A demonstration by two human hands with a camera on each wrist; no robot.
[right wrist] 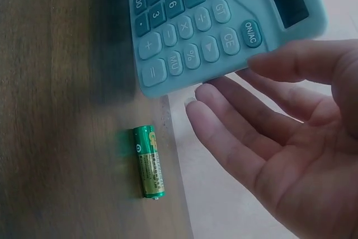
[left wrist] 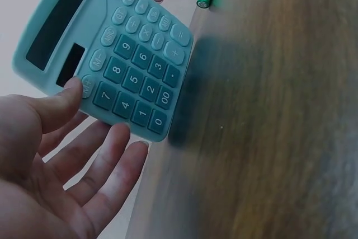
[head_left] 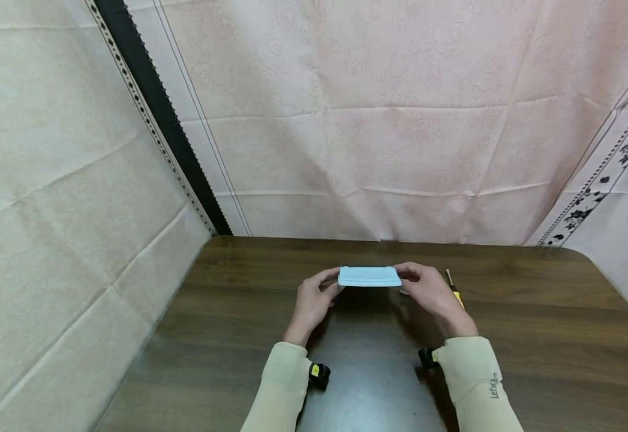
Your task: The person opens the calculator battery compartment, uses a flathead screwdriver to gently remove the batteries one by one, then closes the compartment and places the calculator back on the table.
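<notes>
Both hands hold a light blue calculator (head_left: 369,276) above the table, one at each side. The left hand (head_left: 314,302) pinches one edge, its thumb (left wrist: 64,102) at the front face by the M+ key and its fingers bent behind. At the opposite edge, near the ON/AC key, the right hand (head_left: 430,295) has its thumb on the front and its fingers at the back. The keys and dark display (left wrist: 61,18) show in both wrist views. A green and gold battery (right wrist: 149,162) lies on the table below the right hand.
A screwdriver (head_left: 454,290) with a yellow and black handle lies just right of the right hand, partly hidden by it. The brown wooden table (head_left: 227,360) ends at a far edge, beyond which hangs pale patterned cloth (head_left: 400,150).
</notes>
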